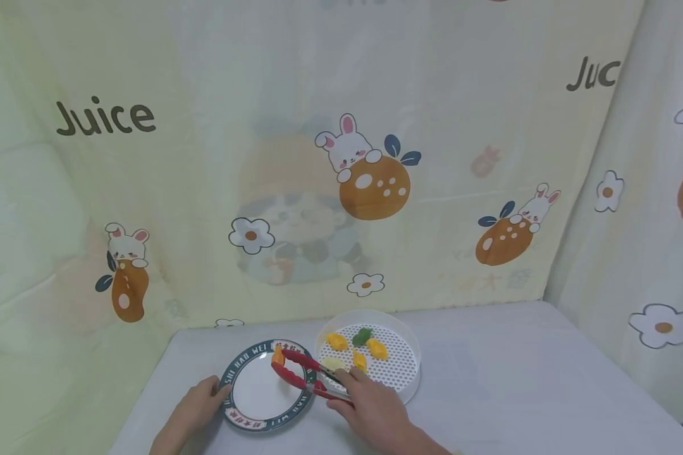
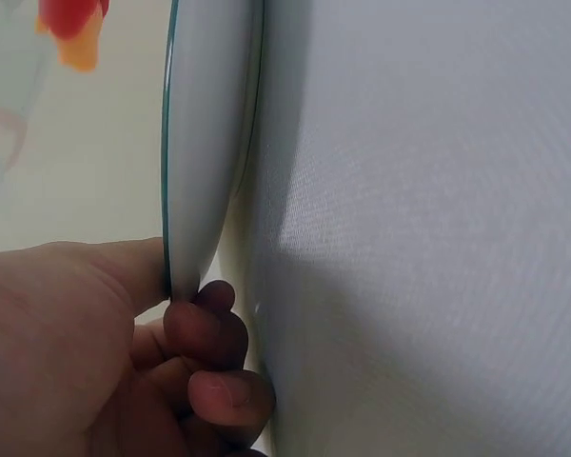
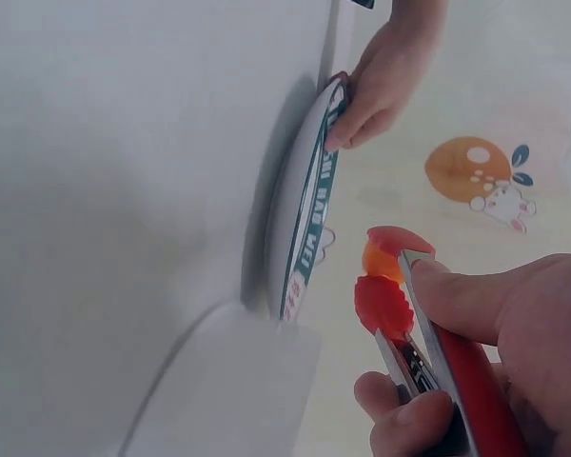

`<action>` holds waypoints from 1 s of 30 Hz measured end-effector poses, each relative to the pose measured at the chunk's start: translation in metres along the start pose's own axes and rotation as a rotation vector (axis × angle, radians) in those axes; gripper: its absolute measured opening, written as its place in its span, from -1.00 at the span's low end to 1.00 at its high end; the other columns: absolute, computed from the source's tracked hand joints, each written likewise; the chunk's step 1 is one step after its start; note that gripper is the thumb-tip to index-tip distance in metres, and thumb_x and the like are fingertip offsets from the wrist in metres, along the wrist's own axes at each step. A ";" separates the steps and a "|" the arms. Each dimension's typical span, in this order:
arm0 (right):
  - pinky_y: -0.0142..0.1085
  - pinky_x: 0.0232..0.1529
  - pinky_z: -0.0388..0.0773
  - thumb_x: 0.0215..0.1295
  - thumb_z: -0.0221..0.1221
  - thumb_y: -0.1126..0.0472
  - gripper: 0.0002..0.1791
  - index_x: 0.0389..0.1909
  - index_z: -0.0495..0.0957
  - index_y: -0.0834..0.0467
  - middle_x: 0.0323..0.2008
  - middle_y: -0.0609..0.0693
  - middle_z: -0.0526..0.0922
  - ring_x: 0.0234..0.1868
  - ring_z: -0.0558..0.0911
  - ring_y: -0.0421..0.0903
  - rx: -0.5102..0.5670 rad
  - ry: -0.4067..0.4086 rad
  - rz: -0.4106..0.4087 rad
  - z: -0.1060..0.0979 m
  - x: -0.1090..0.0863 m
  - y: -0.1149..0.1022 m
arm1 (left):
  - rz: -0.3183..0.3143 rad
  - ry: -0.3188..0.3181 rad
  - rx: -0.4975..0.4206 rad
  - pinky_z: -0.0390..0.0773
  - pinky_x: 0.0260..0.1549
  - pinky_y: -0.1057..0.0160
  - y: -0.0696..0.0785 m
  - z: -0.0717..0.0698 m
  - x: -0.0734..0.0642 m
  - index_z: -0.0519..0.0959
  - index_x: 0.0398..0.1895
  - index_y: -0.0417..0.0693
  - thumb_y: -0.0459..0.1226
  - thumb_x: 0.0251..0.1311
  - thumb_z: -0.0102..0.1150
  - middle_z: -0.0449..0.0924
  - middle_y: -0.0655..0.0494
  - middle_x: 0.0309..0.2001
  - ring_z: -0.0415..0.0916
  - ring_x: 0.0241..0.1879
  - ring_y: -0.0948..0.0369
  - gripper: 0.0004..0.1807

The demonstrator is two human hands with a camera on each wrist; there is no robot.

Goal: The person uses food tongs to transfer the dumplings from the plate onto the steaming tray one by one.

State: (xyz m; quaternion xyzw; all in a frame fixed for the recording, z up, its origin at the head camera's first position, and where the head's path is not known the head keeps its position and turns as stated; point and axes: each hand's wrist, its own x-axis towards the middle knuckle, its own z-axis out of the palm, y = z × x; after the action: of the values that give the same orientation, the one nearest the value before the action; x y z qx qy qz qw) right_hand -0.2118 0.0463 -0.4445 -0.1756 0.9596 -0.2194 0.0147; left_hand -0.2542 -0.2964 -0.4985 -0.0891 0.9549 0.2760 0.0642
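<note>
My left hand (image 1: 198,404) pinches the left rim of a white plate (image 1: 253,388) with a dark green lettered border. In the left wrist view the thumb (image 2: 124,271) lies on the plate's upper side and curled fingers (image 2: 209,333) are beneath the rim. Red-tipped metal tongs (image 3: 462,371) are gripped in my right hand (image 1: 375,404), thumb on one arm and fingers on the other. Between the tong tips is a small orange piece (image 3: 384,262), held above the plate's upper right part. Its exact kind is too small to make out.
Right of the plate stands a round white perforated tray (image 1: 401,363). In it lie several yellow pieces (image 1: 377,348), a green piece (image 1: 362,336) and a pale round piece (image 1: 333,364), partly behind the tongs. A printed curtain (image 1: 449,208) hangs behind the white table (image 1: 501,379).
</note>
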 end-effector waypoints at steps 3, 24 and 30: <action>-0.30 -0.33 0.44 0.28 0.23 -0.27 -0.35 0.30 0.48 -0.05 -0.12 -0.13 0.55 -0.30 0.44 -0.23 -0.013 0.016 0.012 -0.006 -0.004 0.008 | 0.003 0.000 -0.001 0.48 -0.43 0.20 -0.002 0.001 0.001 0.47 -0.33 -0.17 -0.10 0.45 0.01 0.48 0.05 -0.48 0.41 -0.44 0.18 -0.68; -0.20 -0.32 0.50 0.18 0.33 -0.22 -0.36 0.21 0.56 0.02 -0.21 -0.12 0.56 -0.36 0.45 -0.16 -0.123 0.087 0.180 -0.047 -0.036 0.080 | 0.006 0.012 -0.020 0.49 -0.44 0.21 -0.003 0.004 0.000 0.46 -0.36 -0.16 -0.10 0.45 0.02 0.48 0.05 -0.51 0.43 -0.45 0.18 -0.68; -0.27 -0.49 0.29 0.17 0.36 -0.17 -0.41 0.13 0.60 0.07 -0.39 -0.15 0.44 -0.47 0.36 -0.18 -0.160 0.111 0.173 -0.064 -0.047 0.101 | 0.003 0.016 -0.018 0.50 -0.44 0.20 -0.002 0.003 0.000 0.46 -0.35 -0.17 -0.11 0.45 0.02 0.48 0.04 -0.50 0.42 -0.45 0.17 -0.69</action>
State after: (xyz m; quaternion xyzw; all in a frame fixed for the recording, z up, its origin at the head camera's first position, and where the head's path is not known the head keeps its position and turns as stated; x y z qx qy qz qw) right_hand -0.2076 0.1737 -0.4320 -0.0802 0.9849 -0.1493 -0.0339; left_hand -0.2540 -0.2970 -0.5019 -0.0902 0.9530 0.2840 0.0554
